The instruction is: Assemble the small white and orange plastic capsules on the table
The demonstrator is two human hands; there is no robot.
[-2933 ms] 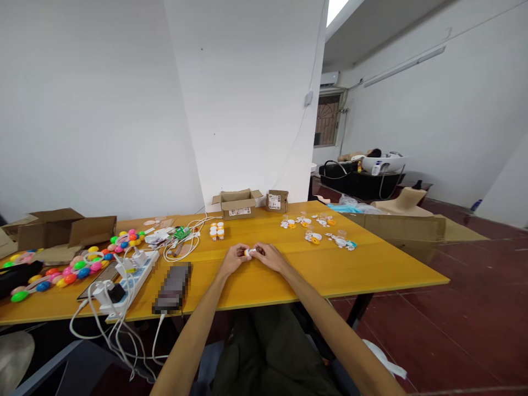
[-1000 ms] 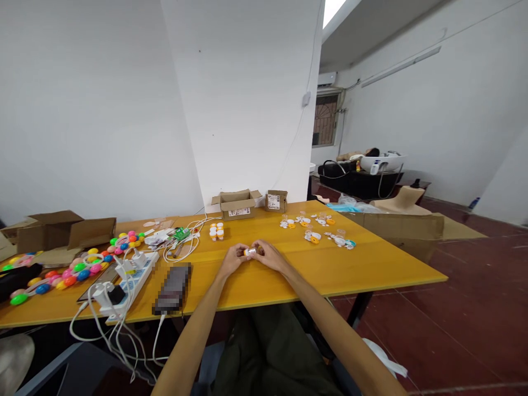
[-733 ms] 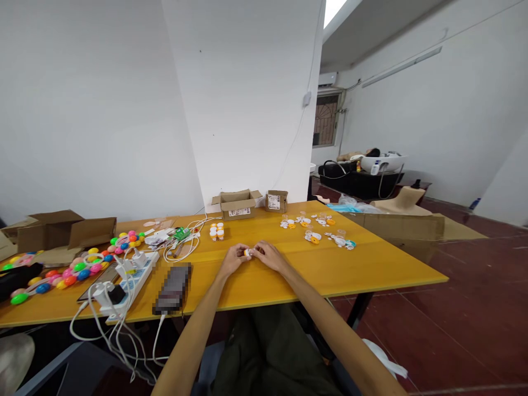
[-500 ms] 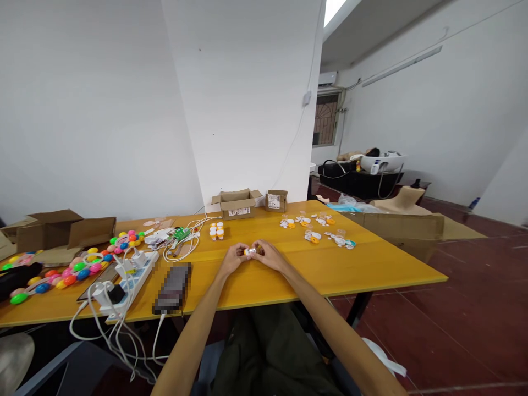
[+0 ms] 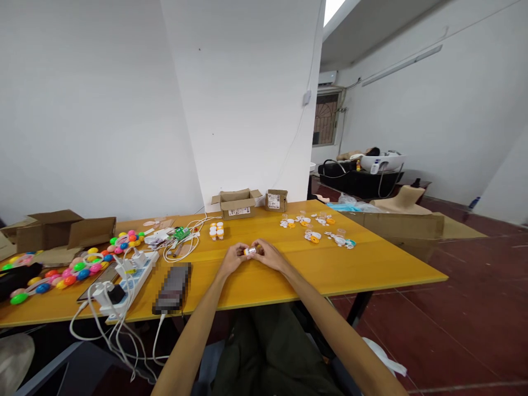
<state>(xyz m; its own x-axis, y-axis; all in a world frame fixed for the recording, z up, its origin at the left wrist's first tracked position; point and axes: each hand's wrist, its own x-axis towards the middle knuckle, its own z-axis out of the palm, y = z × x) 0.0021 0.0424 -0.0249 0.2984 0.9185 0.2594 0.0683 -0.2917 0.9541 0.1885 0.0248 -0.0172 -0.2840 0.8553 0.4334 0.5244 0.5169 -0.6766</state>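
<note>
Between my two hands, just above the front part of the wooden table (image 5: 305,280), is a small white and orange cylindrical container (image 5: 249,251) lying sideways. The fingers of my left hand (image 5: 234,258) close on its left end. My right hand (image 5: 266,254) grips the right end, thumb and fingers bent around it. Small print on the container cannot be read. Beyond my left hand stand several similar white and orange containers (image 5: 216,231) in a tight group. To the right lie loose round parts in white, orange and teal (image 5: 340,240), with clear cups among them.
An open cardboard box (image 5: 238,208) and a smaller box (image 5: 276,201) stand against the wall. On the left are a phone (image 5: 172,288) on a cable, a power strip (image 5: 138,280) with tangled white cords, a green circuit board (image 5: 181,233) and colourful beads (image 5: 78,266).
</note>
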